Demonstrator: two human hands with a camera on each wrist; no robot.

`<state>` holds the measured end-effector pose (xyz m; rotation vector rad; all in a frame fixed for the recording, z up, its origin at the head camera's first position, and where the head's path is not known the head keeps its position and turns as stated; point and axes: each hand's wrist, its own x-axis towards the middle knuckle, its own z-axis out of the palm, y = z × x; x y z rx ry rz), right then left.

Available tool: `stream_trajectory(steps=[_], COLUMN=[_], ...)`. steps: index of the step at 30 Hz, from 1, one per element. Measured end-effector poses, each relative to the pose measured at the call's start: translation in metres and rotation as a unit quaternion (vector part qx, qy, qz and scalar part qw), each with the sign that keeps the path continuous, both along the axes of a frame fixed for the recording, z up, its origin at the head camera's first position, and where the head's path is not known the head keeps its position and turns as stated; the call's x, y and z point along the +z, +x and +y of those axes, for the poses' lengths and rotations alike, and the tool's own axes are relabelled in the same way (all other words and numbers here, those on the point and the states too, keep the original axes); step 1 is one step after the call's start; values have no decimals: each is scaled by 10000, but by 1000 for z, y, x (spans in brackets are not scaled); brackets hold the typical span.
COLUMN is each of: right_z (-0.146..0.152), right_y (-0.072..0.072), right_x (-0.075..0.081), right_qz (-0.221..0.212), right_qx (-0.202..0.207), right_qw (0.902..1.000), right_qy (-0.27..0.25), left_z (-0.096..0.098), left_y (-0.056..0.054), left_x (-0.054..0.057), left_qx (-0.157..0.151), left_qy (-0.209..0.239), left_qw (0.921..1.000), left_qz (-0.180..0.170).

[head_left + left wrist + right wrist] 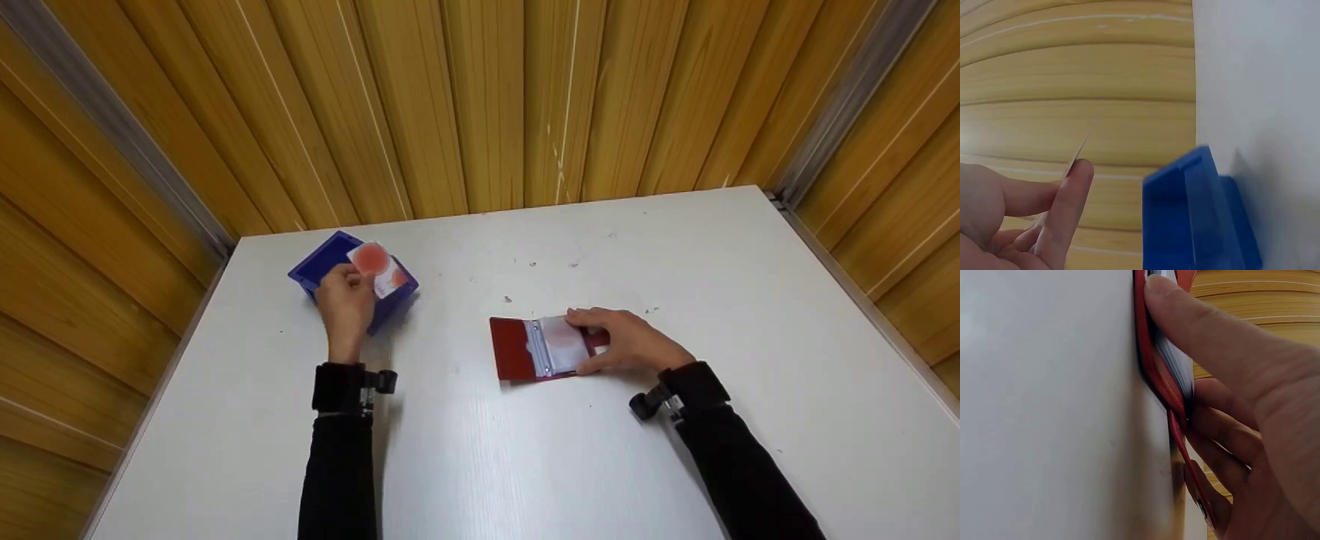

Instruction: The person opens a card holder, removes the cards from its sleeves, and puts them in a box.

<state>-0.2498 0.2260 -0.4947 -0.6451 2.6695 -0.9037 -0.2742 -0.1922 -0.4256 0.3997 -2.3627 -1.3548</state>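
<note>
Pinching red-and-white card [373,259] in left hand [347,301] over blue plastic bin [318,267], nine o'clock; gripping open red card holder [514,349] in right hand [630,339], five o'clock.

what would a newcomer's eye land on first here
Probably the white card with red circles, pinched by the fingers of the left hand and seen against the blue box at the table's far left. Next, likely the red holder, open near the table's middle, its right side gripped by the right hand.
</note>
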Motion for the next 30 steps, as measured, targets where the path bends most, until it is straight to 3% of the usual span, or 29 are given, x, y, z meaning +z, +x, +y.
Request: stream_trajectory(steps=[4, 6, 8, 15, 24, 30], right_z=[-1, 0, 0, 0, 1, -1], right_y=[-1, -1, -1, -2, 0, -1], right_x=[-1, 0, 0, -3, -2, -1], right_qz=[-40, -35, -15, 51, -54, -123], right_qx=[7, 14, 0, -4, -109, -111], right_qw=[10000, 10000, 10000, 10000, 9999, 9999], right_qy=[41, 42, 38, -67, -37, -32], left_z=[-23, -28, -28, -16, -9, -8], left_y=[-4, -7, -9, -14, -9, -6], left_x=[-14, -20, -25, -27, -28, -31], left_qx=[856, 1095, 1148, 673, -23, -335], left_qy=[-528, -762, -1114, -2704, -3607, -3657], left_qw=[9938, 9898, 9862, 9603, 9311, 9253], left_qz=[480, 502, 438, 113, -537, -944])
